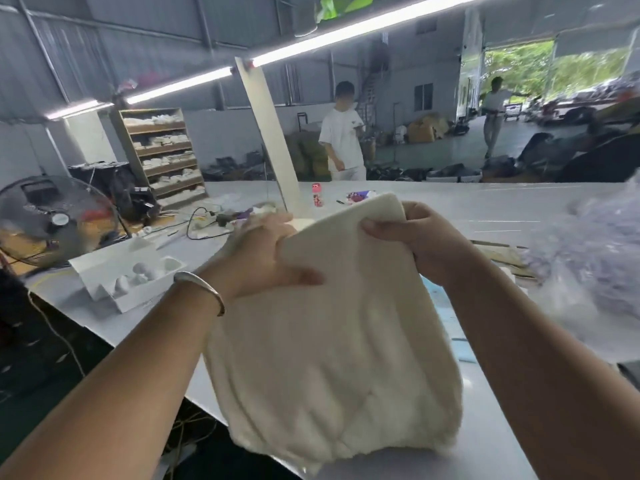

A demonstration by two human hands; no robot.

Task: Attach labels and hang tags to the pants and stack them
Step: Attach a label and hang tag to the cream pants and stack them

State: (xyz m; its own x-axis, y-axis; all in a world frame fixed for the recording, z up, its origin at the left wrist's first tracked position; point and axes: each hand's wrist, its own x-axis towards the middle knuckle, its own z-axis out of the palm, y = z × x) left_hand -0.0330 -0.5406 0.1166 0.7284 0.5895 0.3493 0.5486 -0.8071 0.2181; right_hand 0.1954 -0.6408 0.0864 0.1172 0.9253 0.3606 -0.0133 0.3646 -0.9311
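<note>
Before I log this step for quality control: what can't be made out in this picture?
Head view only:
- Label or hang tag on the cream pants: none visible; the far side is hidden.
- Left hand and right hand fingers: behind the cloth.
- Clear bag pile: blurred, cut by the right edge.
- White tray contents: too washed out.

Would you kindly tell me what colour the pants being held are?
Plain cream-white, no pattern; the pants show best in the head view.

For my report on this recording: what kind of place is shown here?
Probably a garment packing workshop in a warehouse: two hands hold up a cream fleece garment over a long white worktable, beside wooden shelves of folded white goods and metal-sheet walls.
</note>
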